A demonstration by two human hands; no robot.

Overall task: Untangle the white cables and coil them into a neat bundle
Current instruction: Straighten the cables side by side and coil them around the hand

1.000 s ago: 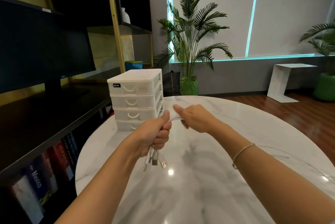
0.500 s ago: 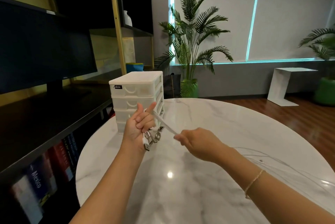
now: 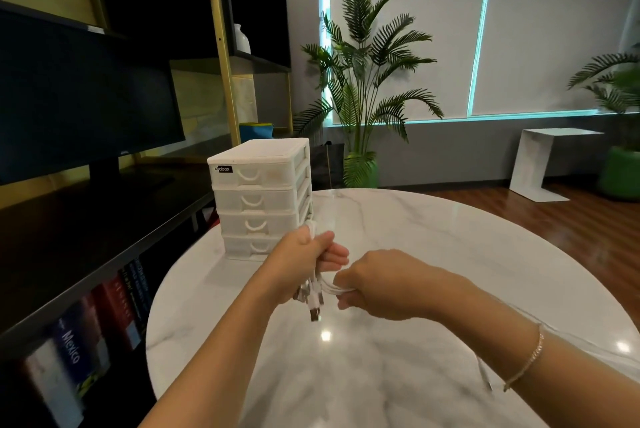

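My left hand (image 3: 304,265) grips a bunch of white cables (image 3: 317,289) above the round marble table (image 3: 433,254). Their metal USB plugs (image 3: 313,310) hang out below my fist, and a blurred loop of cable rises above my thumb. Just to the right, my right hand (image 3: 384,284) holds the white strands between curled fingers, close beside the plugs. The loose cable lengths trail right across the table under my right forearm, thin and blurred.
A white four-drawer plastic organiser (image 3: 261,199) stands on the table's left rear, just behind my left hand. A dark shelf unit with a monitor (image 3: 79,98) and books (image 3: 69,351) runs along the left. Potted palms and a white side table (image 3: 550,164) stand farther back.
My left hand turned over so the plugs hang downward again. My right hand swung the strands down and in, from in front of the left hand to beside the plugs.
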